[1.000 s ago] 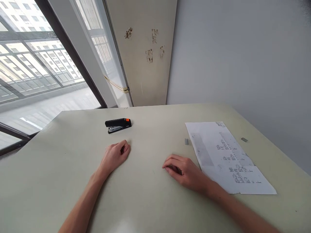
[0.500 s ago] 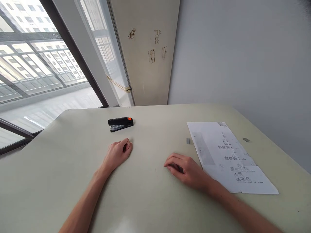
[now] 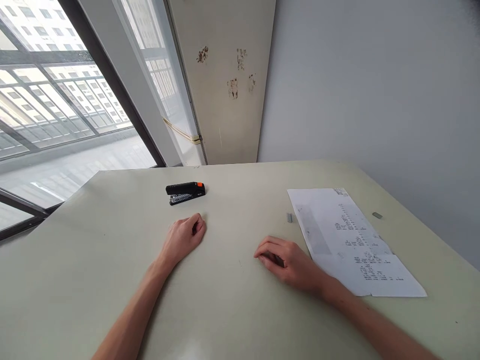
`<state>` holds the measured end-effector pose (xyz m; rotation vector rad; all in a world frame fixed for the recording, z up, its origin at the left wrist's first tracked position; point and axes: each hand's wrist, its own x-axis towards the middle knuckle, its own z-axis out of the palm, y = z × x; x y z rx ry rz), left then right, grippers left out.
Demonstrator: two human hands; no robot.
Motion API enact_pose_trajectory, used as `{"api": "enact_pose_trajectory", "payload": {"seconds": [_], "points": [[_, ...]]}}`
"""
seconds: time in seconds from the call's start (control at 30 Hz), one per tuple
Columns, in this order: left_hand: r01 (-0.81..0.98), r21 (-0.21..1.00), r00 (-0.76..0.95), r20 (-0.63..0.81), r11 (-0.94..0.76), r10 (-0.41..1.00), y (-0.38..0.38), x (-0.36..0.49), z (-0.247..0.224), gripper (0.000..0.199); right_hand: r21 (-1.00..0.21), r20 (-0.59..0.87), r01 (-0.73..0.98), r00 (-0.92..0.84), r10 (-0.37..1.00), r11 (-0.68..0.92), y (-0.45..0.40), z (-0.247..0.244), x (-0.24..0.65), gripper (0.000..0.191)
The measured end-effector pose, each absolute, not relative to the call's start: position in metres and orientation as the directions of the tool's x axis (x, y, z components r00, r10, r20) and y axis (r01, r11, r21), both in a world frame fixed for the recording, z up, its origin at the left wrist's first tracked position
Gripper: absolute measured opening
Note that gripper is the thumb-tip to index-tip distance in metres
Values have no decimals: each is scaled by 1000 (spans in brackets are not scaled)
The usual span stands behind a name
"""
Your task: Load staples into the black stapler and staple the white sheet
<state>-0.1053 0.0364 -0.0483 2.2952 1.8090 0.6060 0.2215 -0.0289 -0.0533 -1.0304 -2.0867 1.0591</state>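
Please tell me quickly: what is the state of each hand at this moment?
Left hand: closed in a loose fist, no object visible in it.
Right hand: loosely closed, no object visible in it.

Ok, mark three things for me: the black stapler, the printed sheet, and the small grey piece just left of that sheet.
Black stapler (image 3: 185,189): head view, on its upper arm.
Printed sheet (image 3: 347,245): head view, near the middle of its face.
Small grey piece (image 3: 289,218): head view, on its upper surface.
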Motion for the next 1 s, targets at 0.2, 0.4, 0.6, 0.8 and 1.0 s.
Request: {"api": "enact_pose_trajectory", "payload": {"seconds": [0.2, 0.4, 0.6, 0.8, 1.0], "points": [[898, 365, 176, 211, -244, 962, 37, -105, -49, 24, -839, 134, 383, -542, 830, 386, -28, -51, 223, 18], [901, 374, 149, 207, -219, 967, 37, -105, -46, 28, -856, 135, 359, -538, 832, 371, -26, -53, 224, 17], [903, 385, 125, 191, -191, 974, 36, -105, -42, 30, -911, 87, 317, -479, 873, 265, -26, -51, 224, 17], [904, 389, 117, 171, -176, 978, 36, -106, -41, 32, -991, -6, 126, -317, 949, 36, -12, -47, 248, 23], [903, 394, 117, 164, -174, 979, 37, -106, -42, 31, -976, 125, 205, 221, 967, 79, 20, -56, 308, 31]]}}
